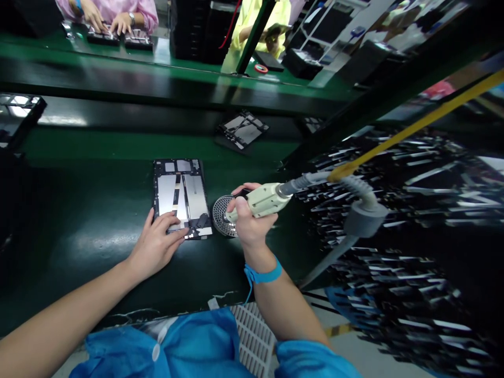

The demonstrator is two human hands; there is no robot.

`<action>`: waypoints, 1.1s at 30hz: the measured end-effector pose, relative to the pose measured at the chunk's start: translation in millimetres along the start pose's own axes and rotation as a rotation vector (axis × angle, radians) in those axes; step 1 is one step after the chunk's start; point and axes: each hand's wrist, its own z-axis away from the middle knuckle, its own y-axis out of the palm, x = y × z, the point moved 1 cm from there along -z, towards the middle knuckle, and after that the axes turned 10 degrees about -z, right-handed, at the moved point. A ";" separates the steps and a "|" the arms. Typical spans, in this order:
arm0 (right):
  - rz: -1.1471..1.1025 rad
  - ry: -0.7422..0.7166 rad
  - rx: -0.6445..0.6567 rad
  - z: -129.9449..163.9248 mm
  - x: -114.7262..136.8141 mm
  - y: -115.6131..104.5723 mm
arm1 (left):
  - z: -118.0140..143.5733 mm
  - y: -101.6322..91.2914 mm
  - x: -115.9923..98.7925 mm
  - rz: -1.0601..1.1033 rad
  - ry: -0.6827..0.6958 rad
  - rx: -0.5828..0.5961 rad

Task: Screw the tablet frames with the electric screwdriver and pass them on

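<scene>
An opened tablet (pixel 193 191), its silver battery cells and black circuit parts showing, lies flat on the green bench. My left hand (pixel 157 240) rests over its lower left edge with the fingers spread out. In my right hand (pixel 252 223) is a pale electric screwdriver (pixel 263 200), gripped like a pen and tilted down to the left. Its tip is over a round, perforated metal screw tray (pixel 221 212) just right of the tablet. Whether a screw sits on the tip is too small to tell. A blue strap (pixel 268 274) circles my right wrist.
Another tablet (pixel 244 130) lies farther back on the bench. The screwdriver's cable carries a grey cylinder (pixel 365 218) and meets a yellow strap (pixel 417 126). Racks of tablet parts (pixel 394 283) stand at the right. Across the bench, a co-worker's hands (pixel 108 22) handle devices.
</scene>
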 end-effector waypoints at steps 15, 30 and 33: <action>-0.105 -0.002 0.006 6.4 30.7 23.8 | -3.4 4.5 -1.3 0.096 -0.048 0.060; -0.279 0.232 0.357 45.1 11.9 65.0 | -7.1 0.3 -2.3 0.134 -0.068 0.072; -0.243 0.210 0.378 47.0 11.3 64.1 | -7.0 0.4 -1.6 0.124 -0.063 0.068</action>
